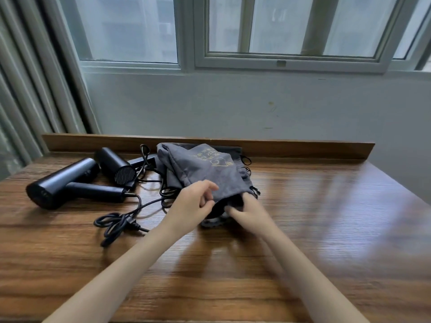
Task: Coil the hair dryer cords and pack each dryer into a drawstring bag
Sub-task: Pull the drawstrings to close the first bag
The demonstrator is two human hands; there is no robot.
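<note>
A grey drawstring bag with gold print lies on top of other grey bags near the middle of the wooden table, its mouth facing me. My left hand pinches the upper rim of the mouth with curled fingers. My right hand grips the lower right rim, blurred by motion, fingers partly inside the dark opening. Two black hair dryers lie at the left: a near hair dryer and a far hair dryer. Their loose black cords tangle in front of them.
A raised wooden ledge runs along the table's back edge under a window. Grey curtains hang at the far left. Black drawstrings stick out on the bags' right side.
</note>
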